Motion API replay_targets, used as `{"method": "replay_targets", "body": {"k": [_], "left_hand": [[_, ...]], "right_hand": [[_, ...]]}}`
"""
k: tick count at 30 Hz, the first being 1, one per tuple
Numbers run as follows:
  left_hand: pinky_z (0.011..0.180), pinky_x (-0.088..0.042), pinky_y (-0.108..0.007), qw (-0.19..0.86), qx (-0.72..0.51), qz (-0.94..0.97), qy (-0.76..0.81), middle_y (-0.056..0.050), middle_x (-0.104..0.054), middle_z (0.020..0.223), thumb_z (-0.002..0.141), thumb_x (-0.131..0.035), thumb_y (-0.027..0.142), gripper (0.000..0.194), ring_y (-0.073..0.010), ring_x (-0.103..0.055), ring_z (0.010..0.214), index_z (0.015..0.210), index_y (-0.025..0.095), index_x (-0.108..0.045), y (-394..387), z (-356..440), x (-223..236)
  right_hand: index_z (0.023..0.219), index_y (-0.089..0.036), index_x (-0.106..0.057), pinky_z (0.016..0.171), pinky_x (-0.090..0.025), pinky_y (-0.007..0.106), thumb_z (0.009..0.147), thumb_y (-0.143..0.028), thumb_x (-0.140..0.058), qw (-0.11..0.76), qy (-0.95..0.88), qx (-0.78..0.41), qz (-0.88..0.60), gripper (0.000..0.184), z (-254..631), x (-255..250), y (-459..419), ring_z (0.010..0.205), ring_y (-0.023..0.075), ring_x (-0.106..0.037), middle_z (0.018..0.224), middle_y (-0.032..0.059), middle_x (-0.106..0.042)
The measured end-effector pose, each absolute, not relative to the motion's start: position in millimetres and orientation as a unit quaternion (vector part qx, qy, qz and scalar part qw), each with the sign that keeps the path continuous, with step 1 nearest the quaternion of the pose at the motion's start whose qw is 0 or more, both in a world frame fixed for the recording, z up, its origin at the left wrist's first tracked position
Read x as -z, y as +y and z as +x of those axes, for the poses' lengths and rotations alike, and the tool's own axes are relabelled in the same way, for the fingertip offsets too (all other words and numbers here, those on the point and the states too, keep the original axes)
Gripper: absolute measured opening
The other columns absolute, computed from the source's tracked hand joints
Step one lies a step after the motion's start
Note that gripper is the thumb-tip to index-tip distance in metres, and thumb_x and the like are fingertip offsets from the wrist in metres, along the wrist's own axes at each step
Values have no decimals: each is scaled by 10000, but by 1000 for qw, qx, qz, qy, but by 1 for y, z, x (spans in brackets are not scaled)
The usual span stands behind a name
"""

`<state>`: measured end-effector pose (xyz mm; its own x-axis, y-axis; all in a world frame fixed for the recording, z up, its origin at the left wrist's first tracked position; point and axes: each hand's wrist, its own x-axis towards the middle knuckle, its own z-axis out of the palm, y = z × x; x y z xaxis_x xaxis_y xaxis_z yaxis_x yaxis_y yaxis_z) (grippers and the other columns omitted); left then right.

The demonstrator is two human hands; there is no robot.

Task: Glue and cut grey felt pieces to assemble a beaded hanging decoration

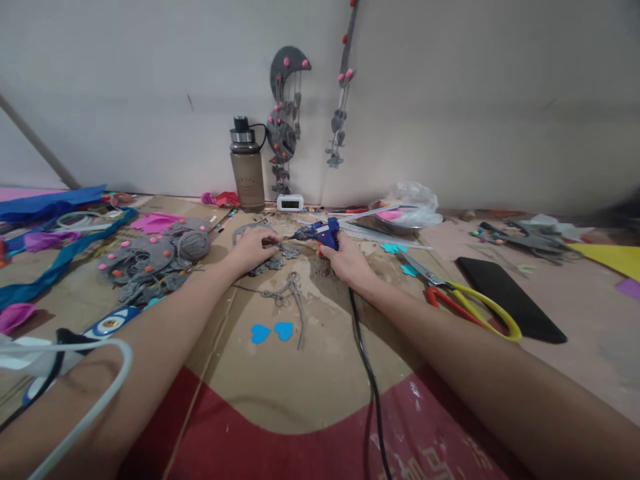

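Note:
My right hand [347, 259] is closed round a blue glue gun [326, 231]. Its nozzle points left toward my left hand, and a black cord runs down from it over the cardboard. Fingers bent, my left hand [256, 248] grips a grey felt piece [243, 233], partly covering it. Small grey felt shapes [287, 253] lie just beside those fingers, close below the nozzle. Nearer to me are knotted grey yarn [283, 292] and two blue heart cutouts [261, 333], flat on the cardboard [250, 393].
Scissors [463, 300] and a black phone [510, 299] lie on the right. Left are grey felt pieces with pompoms [145, 257] and a yarn ball [194, 243]. A bottle [247, 170], small clock [290, 203] and plastic-covered bowl [400, 217] stand at the back. Felt moons [286, 63] hang on the wall.

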<state>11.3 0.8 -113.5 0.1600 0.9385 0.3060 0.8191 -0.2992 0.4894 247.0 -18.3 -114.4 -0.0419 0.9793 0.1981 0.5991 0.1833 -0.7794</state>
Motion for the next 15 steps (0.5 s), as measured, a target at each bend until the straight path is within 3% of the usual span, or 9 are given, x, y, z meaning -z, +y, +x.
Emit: {"method": "replay_targets", "body": {"k": [9, 15], "left_hand": [[983, -405, -386, 90, -267, 785, 551, -41, -681, 1063, 675, -601, 261, 261, -232, -567, 1064, 909, 221, -709, 3, 8, 111], [890, -453, -330, 78, -367, 724, 579, -59, -692, 1002, 678, -495, 158, 302, -210, -592, 975, 898, 170, -702, -8, 8, 97]], "right_hand": [[1059, -181, -546, 827, -416, 347, 812, -323, -492, 386, -660, -249, -594, 289, 254, 112, -19, 910, 231, -572, 1037, 105, -636], [1029, -161, -557, 775, -418, 299, 838, -364, -474, 326, -680, -220, -619, 291, 258, 105, -24, 917, 227, -588, 1023, 117, -646]]}}
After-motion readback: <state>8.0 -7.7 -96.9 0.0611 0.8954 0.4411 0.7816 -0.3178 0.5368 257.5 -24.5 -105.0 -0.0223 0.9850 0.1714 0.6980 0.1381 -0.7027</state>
